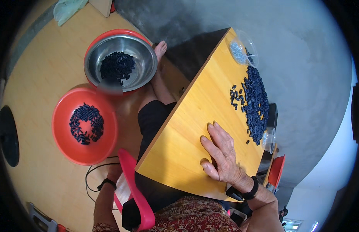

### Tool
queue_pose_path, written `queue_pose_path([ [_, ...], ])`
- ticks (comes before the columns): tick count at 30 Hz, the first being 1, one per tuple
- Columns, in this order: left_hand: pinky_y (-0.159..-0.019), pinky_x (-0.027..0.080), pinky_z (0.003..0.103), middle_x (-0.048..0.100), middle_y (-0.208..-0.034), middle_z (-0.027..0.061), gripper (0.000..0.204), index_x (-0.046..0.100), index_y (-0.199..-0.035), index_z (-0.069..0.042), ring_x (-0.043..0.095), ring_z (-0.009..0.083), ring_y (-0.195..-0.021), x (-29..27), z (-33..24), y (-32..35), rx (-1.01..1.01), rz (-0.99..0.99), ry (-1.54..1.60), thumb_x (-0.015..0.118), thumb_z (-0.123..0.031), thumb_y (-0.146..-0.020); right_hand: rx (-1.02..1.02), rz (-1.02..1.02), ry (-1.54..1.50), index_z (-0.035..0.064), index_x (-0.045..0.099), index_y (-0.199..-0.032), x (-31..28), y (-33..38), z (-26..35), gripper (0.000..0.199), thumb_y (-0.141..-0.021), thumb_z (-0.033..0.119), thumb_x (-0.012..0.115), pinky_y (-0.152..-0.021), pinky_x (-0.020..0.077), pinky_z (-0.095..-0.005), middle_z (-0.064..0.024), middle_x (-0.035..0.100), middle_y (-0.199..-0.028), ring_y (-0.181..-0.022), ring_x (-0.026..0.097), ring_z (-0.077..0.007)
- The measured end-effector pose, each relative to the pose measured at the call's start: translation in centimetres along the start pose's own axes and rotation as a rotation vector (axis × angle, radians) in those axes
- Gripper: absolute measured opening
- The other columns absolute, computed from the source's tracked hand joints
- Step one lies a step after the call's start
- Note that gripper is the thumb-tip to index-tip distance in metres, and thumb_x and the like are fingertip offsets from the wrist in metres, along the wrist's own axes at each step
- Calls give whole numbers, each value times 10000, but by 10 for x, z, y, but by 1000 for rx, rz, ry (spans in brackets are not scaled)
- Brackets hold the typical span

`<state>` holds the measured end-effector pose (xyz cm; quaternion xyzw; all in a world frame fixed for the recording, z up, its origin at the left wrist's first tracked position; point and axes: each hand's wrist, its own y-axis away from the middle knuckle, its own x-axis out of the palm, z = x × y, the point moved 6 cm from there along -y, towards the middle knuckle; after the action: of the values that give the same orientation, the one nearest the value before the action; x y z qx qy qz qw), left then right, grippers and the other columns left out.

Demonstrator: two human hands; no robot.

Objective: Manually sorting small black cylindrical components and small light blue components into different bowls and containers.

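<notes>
My right hand (222, 154) lies flat, palm down and fingers spread, on the near part of a wooden table (187, 127); it holds nothing and wears a black wristband. A long heap of small black cylindrical pieces (255, 100) lies on the table's far right side, beyond the fingertips. My left hand (114, 174) hangs low beside a red chair (135, 189), below a black wristband; its fingers are hidden. On the floor to my left, a red bowl (63, 143) and a steel bowl (142, 58) each hold more black pieces.
A clear plastic tub (243, 48) with grey bits stands at the table's far corner, another clear cup (269, 140) at its right edge. A bare foot (161, 48) rests beside the steel bowl. A black cable (94, 170) runs over the wooden floor.
</notes>
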<state>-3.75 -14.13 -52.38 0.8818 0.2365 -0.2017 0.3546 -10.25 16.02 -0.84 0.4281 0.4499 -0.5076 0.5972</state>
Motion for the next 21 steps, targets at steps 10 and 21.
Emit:
queue_pose_path([
  [10, -803, 514, 458, 672, -1059, 177, 298, 660, -1082, -115, 642, 365, -975, -18, -10, -13, 81, -106, 158, 496, -295, -909, -4, -5, 20, 53, 498, -1360, 0, 0, -2, 557, -896, 346, 593, -1066, 317, -512, -228, 366, -1476, -1346, 381, -417],
  [21, -845, 500, 429, 643, -1132, 139, 324, 612, -1150, -140, 616, 302, -1035, 8, 21, -15, 21, 9, 28, 486, -340, -929, -8, -3, 5, 62, 495, -1367, 1, -1, 2, 564, -891, 345, 599, -1072, 307, -513, -228, 356, -1484, -1355, 369, -414],
])
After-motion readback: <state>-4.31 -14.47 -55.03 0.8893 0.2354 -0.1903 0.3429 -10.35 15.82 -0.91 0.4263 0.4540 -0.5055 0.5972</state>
